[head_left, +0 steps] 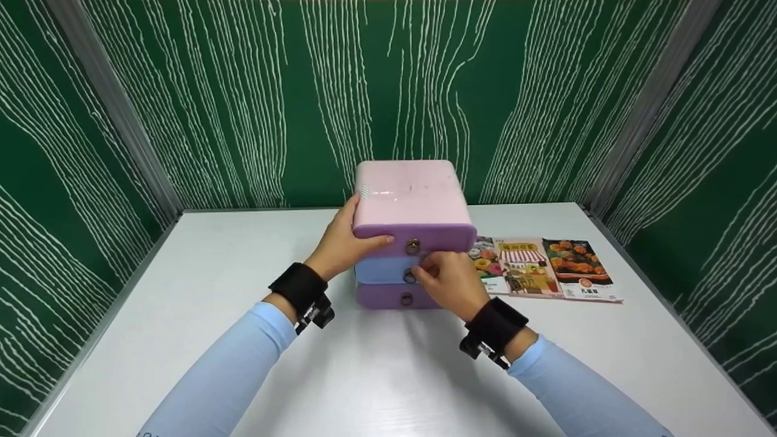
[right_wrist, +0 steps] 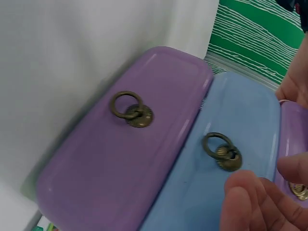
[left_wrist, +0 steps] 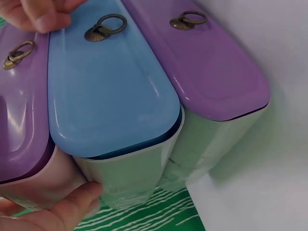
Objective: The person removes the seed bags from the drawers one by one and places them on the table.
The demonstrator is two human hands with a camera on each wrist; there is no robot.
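A small drawer box (head_left: 408, 193) with a pink top stands on the white table. Its three drawer fronts are stacked: purple (head_left: 446, 235), blue (head_left: 377, 270), then purple (head_left: 379, 295). Each carries a bronze ring pull. My left hand (head_left: 341, 246) grips the box's upper left corner, fingers along the side and thumb across the top drawer front. At the right of the blue front is my right hand (head_left: 458, 280), its fingers loosely bent near the upper edge. The blue drawer's ring (right_wrist: 219, 144) hangs free of the fingers in both wrist views. All drawers look nearly closed.
Several printed flower packets (head_left: 528, 267) lie side by side on the table (head_left: 243, 243), right of the box. Green walls (head_left: 243, 91) with white wavy lines enclose the table at the back and sides.
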